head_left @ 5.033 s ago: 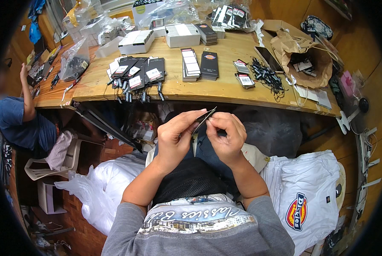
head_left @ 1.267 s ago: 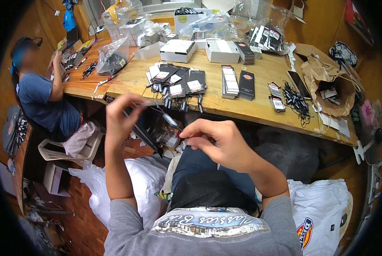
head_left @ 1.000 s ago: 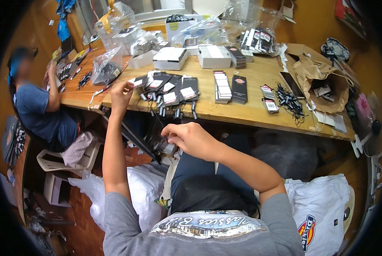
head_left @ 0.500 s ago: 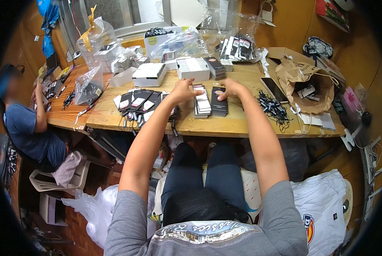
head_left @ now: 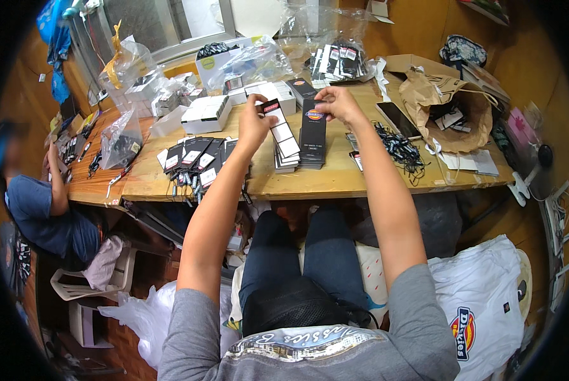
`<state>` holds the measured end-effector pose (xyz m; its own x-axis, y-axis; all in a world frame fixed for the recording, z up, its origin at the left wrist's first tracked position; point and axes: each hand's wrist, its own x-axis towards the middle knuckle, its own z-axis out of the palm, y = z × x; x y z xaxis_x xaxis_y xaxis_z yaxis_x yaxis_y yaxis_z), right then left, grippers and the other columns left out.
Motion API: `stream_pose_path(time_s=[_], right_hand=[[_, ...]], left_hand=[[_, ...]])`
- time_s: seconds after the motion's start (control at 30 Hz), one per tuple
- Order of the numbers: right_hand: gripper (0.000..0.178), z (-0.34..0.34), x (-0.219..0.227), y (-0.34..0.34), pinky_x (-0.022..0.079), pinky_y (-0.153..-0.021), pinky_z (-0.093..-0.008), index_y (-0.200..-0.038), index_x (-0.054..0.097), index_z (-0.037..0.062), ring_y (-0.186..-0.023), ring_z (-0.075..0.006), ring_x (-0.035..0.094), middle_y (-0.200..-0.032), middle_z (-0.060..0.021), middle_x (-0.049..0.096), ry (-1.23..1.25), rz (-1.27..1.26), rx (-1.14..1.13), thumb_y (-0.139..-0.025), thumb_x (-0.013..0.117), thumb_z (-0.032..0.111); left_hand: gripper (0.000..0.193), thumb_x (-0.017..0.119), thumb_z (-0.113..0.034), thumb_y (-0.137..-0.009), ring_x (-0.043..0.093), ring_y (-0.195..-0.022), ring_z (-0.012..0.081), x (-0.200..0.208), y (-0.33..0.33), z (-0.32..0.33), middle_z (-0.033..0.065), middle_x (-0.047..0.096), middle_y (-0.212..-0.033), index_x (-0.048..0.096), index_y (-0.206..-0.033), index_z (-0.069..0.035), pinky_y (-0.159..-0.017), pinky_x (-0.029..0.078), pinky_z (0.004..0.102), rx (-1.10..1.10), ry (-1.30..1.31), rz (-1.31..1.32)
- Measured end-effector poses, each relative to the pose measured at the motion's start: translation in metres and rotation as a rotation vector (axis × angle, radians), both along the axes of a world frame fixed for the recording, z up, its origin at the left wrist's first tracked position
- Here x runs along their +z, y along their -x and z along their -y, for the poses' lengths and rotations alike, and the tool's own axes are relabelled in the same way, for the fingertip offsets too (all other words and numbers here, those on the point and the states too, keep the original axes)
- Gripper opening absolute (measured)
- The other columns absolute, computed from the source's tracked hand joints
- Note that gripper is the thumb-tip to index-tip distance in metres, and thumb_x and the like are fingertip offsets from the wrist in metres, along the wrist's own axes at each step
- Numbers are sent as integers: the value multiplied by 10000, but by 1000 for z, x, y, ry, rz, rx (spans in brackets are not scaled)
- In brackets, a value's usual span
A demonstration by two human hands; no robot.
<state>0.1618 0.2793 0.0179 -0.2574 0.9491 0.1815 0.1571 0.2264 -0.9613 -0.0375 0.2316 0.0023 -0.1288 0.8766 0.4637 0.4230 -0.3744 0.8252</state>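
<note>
Head view — left hand [head_left: 254, 124] grips a white-faced tag [head_left: 284, 137], right hand [head_left: 341, 106] a black tag [head_left: 314, 134], each by its upper end; white-faced stack [head_left: 286, 167] and black stack [head_left: 311, 165] lie below, side by side — presumably so each hand serves one.

My left fingers [head_left: 270, 119] pinch a white tag [head_left: 286, 138] above a stack [head_left: 285, 167] near the front edge of the worktop [head_left: 341, 181]. My right fingers [head_left: 324, 96] hold a black tag [head_left: 314, 138] beside it; a paper bag [head_left: 425, 95] sits toward the right edge.
</note>
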Motion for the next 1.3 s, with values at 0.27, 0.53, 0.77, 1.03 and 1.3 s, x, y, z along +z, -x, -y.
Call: stream_pose_path(time_s=[0.27, 0.53, 0.77, 1.03, 1.3], right_hand=[[133, 44, 44, -7, 425, -435, -182, -770, 565, -10, -513, -95, 523, -683, -64, 584, -124, -23, 91, -711, 609, 101], [482, 21, -12, -52, 447, -652, -357, -846, 583, -13, -717, -283, 576, -787, -155, 600, -53, 1102, -414, -564, 723, 351], [349, -20, -44, -73, 428, -495, -320, -739, 579, -46, -515, -208, 538, -668, -140, 586, 116, 677, -436, -577, 730, 224], [136, -10, -37, -84, 376, -395, -241, -718, 594, 11, -449, -88, 464, -566, -22, 544, 159, 209, -244, -675, 658, 123], [161, 24, -9, -88, 405, -467, -223, -786, 582, 52, -554, -84, 518, -685, -22, 585, 240, 72, -194, -703, 638, 179]], left_hand=[[231, 623, -68, -706, 490, -557, 58, 29, -47, 36, 48, 580, -705, 563, -886, 64, -497, 407, 177, -303, 149, 468], [216, 624, -90, -701, 506, -625, 72, 14, -45, 52, 55, 592, -737, 580, -862, 47, -540, 396, 194, -168, 136, 359], [181, 610, -82, -713, 470, -582, 54, 16, -50, 64, 29, 574, -704, 569, -854, 23, -508, 368, 190, -190, 164, 448], [99, 594, -120, -735, 446, -573, 29, -4, -60, 67, -18, 544, -680, 548, -780, -45, -479, 325, 166, -202, 125, 415], [143, 592, -75, -717, 490, -611, 73, -2, -73, 76, 41, 557, -690, 528, -789, 32, -570, 399, 200, -167, 102, 404]])
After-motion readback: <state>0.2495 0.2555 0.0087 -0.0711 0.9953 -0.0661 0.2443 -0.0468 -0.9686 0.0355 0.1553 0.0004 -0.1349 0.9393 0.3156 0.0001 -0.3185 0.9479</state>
